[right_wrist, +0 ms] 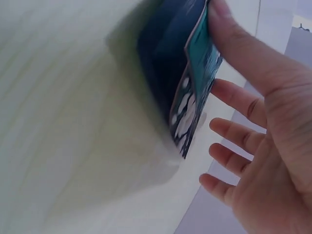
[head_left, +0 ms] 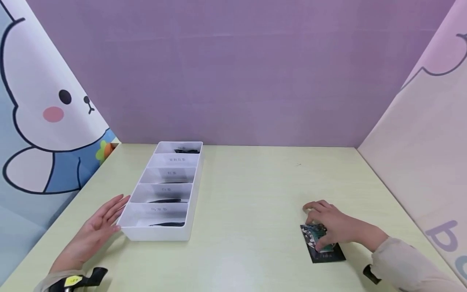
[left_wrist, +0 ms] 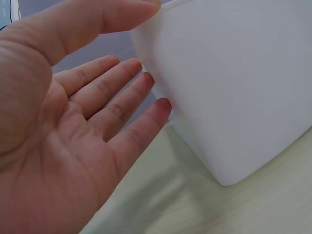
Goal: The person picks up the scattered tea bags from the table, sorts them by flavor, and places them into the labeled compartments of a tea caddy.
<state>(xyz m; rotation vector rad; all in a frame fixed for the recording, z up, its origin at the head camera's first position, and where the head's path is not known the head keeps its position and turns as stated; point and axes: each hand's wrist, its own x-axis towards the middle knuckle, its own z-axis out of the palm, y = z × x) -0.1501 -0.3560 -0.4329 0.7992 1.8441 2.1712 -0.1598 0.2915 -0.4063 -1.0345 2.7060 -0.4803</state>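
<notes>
A long white divided box (head_left: 157, 233) stands on the table at left, with small dark lettering on its dividers and dark flat packets in several compartments. My left hand (head_left: 93, 235) is at its near left corner, fingers extended along the side and thumb at the rim. In the left wrist view the straight fingertips (left_wrist: 158, 109) meet the box's white wall (left_wrist: 234, 87). At right, my right hand (head_left: 333, 227) pinches a flat dark packet (head_left: 319, 243) with teal and white print between thumb and index finger. The right wrist view shows the packet (right_wrist: 200, 63) tilted, its other fingers spread behind.
The pale wooden table (head_left: 248, 194) runs back to a purple wall panel (head_left: 237, 81). Printed side panels border it, a cartoon figure (head_left: 54, 89) at left and a pale pink panel (head_left: 419, 154) at right. Dark straps are at both wrists.
</notes>
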